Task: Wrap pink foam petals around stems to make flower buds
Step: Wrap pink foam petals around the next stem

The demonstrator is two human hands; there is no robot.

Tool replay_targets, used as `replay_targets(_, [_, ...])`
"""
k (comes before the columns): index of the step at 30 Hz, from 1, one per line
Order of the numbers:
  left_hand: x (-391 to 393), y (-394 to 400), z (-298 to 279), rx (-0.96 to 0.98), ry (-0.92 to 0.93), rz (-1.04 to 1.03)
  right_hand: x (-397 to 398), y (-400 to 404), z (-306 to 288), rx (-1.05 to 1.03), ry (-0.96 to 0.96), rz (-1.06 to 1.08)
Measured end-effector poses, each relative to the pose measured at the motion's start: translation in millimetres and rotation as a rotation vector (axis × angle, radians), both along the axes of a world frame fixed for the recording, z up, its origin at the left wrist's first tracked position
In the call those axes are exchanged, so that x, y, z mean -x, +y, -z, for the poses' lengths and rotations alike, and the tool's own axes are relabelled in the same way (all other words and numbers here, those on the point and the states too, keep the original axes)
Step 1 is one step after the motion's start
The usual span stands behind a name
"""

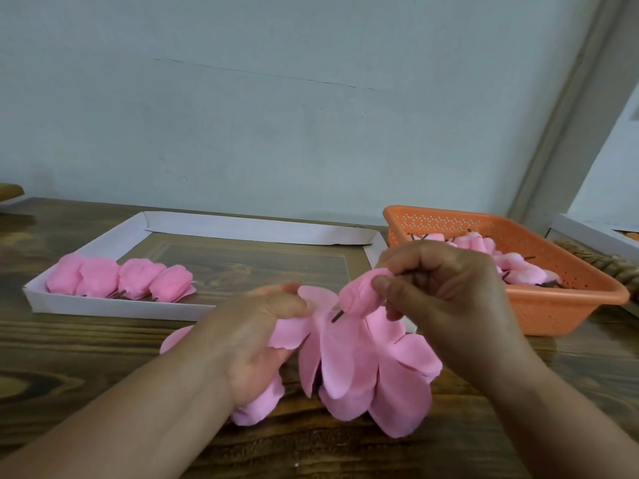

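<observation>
A small bud (359,294) on a dark stem (337,317) is pinched between thumb and fingers of the right hand (446,288), raised above the wooden table (69,357). A bundle of loose pink petals (352,368) is gripped by the curled fingers of the left hand (256,344), with one petal (318,299) lifted toward the bud by the fingertips. For a neat result, the base of that petal is probably best laid against the stem just under the bud and pressed there before the stem is turned, so that the foam curls round without slipping; a light pinch should be kept, since foam of this kind is likely to crease. At the far left, four finished buds (121,278) are laid in a row in a shallow white cardboard tray (114,307), most of whose floor is uncovered. At the right, a perforated orange plastic basket (560,305) is seen holding a heap of small stemmed buds (511,264), apparently awaiting outer petals.
</observation>
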State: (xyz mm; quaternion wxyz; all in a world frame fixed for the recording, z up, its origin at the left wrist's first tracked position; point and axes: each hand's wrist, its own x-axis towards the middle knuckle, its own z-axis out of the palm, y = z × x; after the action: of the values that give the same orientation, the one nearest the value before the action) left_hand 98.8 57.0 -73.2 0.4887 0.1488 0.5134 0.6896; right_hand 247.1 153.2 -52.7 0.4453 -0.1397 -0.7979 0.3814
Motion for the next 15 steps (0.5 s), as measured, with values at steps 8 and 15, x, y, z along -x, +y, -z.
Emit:
replay_targets(8, [-2.6,-3.6,-8.3,-0.129,-0.268,0.133,4.9,-7.6,3.4,-0.195,0.038,0.058])
replay_targets(15, [-14.1,-10.9,-8.6,-0.257,-0.301,0.345,7.1,-9.6,5.9,-0.338,0.035,0.150])
